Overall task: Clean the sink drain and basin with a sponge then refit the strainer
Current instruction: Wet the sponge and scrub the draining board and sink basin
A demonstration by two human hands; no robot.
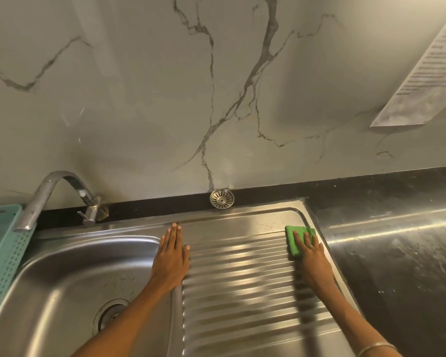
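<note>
The supporting surface is a stainless steel sink unit (242,217) set into a dark countertop (386,228) against a marble-patterned wall. The unit has a basin (70,274) on the left and a ribbed drainboard (242,279) on the right. The drain opening (111,315) sits in the basin floor, without its strainer. The strainer (222,198) rests on the dark ledge behind the drainboard, at the wall. A tap (62,194) is mounted on the same ledge behind the basin. A green sponge (298,235) lies on the drainboard's far right corner, beneath the right hand (310,256). The left hand (171,256) lies flat on the ridge between basin and drainboard. A teal perforated basket (0,253) sits at the basin's left edge.
</note>
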